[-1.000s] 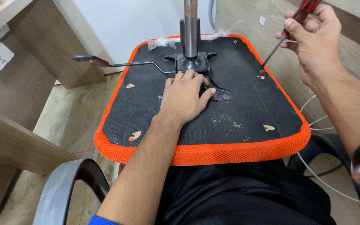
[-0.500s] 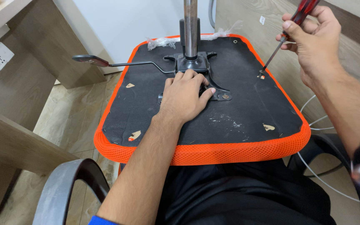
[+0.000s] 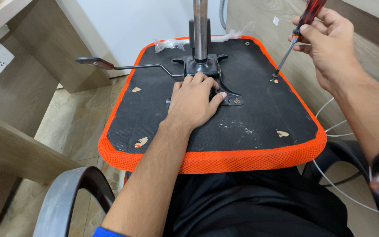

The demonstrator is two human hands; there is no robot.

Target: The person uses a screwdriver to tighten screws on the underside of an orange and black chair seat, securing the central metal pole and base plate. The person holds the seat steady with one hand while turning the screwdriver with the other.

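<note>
Your right hand point(image 3: 330, 41) grips the red-handled screwdriver point(image 3: 295, 35), tip in one hole of the upturned orange-edged black seat base point(image 3: 259, 114); your left hand point(image 3: 192, 103) presses flat, holding nothing; other holes remain unscrewed

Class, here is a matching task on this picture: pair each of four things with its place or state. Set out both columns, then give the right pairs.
Things:
1. left hand
2. screwdriver
3. lever
4. metal post

Places or states:
A. sticks out to the left of the seat, ending in a flat paddle
B. stands upright from the mounting plate
C. lies flat on the black metal plate
D. gripped in the right hand, tip at a hole near the seat's right edge

Pairs: 1-C, 2-D, 3-A, 4-B
</note>
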